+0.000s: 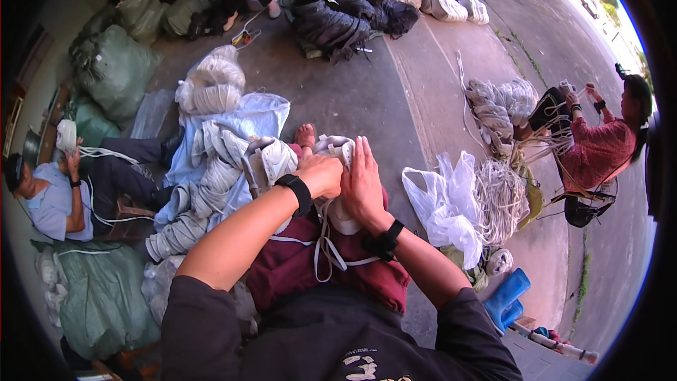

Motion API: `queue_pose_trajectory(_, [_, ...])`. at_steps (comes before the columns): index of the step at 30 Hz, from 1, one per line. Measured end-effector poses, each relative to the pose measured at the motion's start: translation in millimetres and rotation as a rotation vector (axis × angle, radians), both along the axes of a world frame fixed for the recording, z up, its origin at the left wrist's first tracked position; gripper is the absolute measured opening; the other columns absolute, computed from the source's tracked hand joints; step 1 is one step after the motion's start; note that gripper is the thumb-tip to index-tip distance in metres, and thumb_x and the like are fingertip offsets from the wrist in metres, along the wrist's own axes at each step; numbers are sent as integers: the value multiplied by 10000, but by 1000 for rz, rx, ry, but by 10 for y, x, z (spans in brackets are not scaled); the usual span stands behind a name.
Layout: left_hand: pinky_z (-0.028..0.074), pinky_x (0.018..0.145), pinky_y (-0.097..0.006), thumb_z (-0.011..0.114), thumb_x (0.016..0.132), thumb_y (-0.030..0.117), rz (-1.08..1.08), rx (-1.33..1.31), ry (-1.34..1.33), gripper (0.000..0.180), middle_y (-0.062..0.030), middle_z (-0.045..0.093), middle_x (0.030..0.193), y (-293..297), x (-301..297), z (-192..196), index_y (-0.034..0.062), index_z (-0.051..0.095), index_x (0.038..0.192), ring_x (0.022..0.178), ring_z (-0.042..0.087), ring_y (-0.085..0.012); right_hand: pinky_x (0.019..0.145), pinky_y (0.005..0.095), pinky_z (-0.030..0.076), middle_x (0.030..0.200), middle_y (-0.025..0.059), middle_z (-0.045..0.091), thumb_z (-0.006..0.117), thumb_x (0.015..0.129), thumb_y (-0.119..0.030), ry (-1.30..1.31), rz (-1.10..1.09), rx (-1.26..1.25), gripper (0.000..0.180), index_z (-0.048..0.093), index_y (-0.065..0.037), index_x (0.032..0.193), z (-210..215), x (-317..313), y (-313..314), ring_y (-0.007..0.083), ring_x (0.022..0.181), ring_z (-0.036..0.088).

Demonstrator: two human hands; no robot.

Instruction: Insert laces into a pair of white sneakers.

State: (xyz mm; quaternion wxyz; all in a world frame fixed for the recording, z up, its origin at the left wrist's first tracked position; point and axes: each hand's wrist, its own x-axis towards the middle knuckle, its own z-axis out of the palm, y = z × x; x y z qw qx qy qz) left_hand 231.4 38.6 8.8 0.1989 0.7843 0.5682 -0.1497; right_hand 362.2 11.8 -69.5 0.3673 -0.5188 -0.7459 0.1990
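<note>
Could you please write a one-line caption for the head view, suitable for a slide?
Seated outdoors, a person's left hand and right hand wind white cord into a bundle.

white straps (211,176), maroon trousers (296,268), blue stool (506,300), green sacks (113,70), blk wristbands (299,190).

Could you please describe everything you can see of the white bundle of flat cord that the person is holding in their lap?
The white bundle of flat cord looks like woven tape wound into a thick roll. It sits above the maroon lap, mostly hidden by both hands: the left hand wraps over it and the right hand lies flat against its side, fingers straight. Loose strands trail down over the lap. How tightly it is wound cannot be seen.
</note>
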Motion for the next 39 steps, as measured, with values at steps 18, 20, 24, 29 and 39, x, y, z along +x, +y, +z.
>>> queue_pose_trajectory(18, [398, 793, -452, 654, 624, 212, 137, 123, -137, 198, -202, 680, 711, -17, -302, -150, 20, 699, 639, 746, 664, -367, 1077, 512, 354, 1507, 246, 340, 640, 873, -138, 27, -41, 118, 669, 359, -27, 1470, 2, -186, 65, 436, 1288, 418])
queue_pose_trajectory(20, [396, 792, -448, 665, 628, 232, 139, 111, -127, 213, -197, 677, 702, -43, -321, -157, 21, 698, 631, 739, 661, -361, 1099, 514, 335, 1517, 234, 343, 657, 878, -158, -24, 8, 104, 694, 344, -23, 1483, -47, -178, 34, 444, 1305, 397])
queue_pose_trajectory(24, [390, 801, -441, 672, 645, 255, 125, 122, -126, 234, -188, 677, 696, -63, -360, -210, 23, 695, 621, 760, 661, -347, 1105, 513, 332, 1505, 233, 363, 667, 865, -148, -16, 7, 95, 703, 349, -23, 1480, -7, -193, -51, 445, 1310, 393])
queue_pose_trajectory(29, [391, 822, -432, 675, 657, 245, 121, 133, -136, 208, -175, 674, 697, -137, -355, -217, 41, 702, 632, 806, 650, -337, 1115, 514, 321, 1522, 236, 333, 677, 847, -126, -50, 25, 66, 740, 324, -22, 1489, -63, -162, -70, 449, 1323, 378])
queue_pose_trajectory(39, [419, 825, -427, 683, 667, 231, 103, 264, -304, 161, -122, 675, 735, -136, -429, -286, 76, 723, 677, 831, 628, -311, 1122, 514, 313, 1523, 254, 315, 642, 854, -84, -30, 64, 43, 734, 293, 8, 1493, -176, -151, -45, 457, 1337, 364])
